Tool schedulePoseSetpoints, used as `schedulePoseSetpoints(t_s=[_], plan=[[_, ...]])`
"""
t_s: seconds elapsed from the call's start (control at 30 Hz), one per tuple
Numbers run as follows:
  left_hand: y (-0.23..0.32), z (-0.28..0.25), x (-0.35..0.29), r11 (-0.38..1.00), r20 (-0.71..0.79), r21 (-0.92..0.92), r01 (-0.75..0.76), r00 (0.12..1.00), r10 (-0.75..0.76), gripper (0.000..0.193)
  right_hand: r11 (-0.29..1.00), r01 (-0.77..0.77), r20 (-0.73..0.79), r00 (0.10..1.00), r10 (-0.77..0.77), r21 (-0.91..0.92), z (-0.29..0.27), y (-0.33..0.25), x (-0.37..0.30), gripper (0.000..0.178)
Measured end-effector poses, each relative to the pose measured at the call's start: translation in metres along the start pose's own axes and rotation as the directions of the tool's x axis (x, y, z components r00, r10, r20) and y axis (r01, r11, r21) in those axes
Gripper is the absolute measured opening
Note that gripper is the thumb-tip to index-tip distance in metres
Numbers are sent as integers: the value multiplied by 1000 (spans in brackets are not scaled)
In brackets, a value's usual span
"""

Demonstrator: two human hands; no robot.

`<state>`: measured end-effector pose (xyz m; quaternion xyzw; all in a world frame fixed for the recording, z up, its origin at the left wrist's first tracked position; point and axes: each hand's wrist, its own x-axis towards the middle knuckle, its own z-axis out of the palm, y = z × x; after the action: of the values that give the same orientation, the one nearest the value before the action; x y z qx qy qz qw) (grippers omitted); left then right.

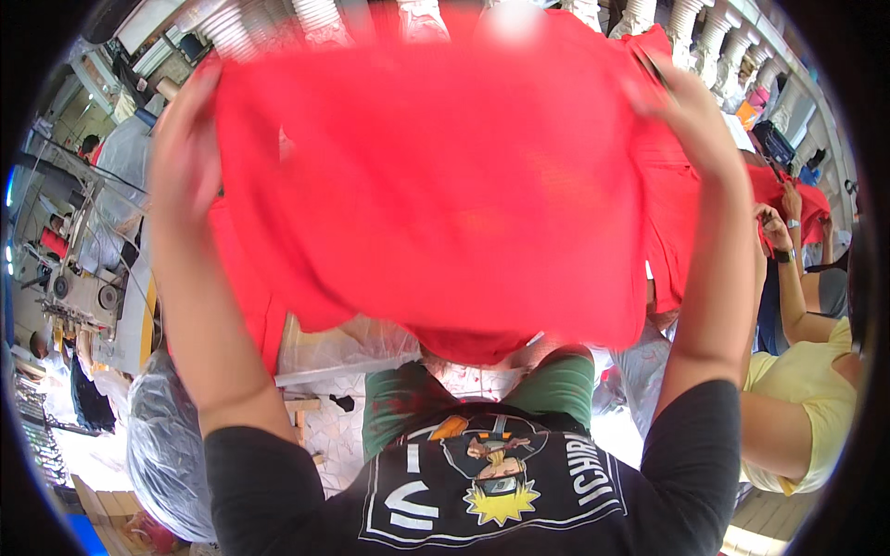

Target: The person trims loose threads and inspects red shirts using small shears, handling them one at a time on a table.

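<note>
A wide piece of red cloth is spread in the air before me, blurred by motion and hiding much of what lies behind it. At its upper left edge my left hand grips the cloth, its fingers smeared. My right hand holds the upper right edge; a thin dark thing shows by its fingers, too blurred to name. More red cloth lies beneath and to the right. The cloth's lower edge hangs loose above my knees.
A plastic-covered surface shows below the cloth. On the left are a sewing machine and a clear plastic-wrapped bundle. White balusters line the far side. Close on my right, a person in yellow sits near more red cloth.
</note>
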<state>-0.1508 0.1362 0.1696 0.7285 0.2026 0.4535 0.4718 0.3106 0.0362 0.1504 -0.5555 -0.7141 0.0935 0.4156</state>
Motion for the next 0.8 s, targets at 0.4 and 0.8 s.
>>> schedulePoseSetpoints(t_s=[0.4, 0.8], plan=[[-209, 24, -123, 387, 191, -805, 449, 814, -549, 80, 640, -607, -344, 795, 500, -470, 103, 222, -111, 35], [-191, 42, -100, 688, -241, -333, 645, 647, -723, 36, 761, -642, 73, 758, 648, -93, 155, 155, -96, 29]])
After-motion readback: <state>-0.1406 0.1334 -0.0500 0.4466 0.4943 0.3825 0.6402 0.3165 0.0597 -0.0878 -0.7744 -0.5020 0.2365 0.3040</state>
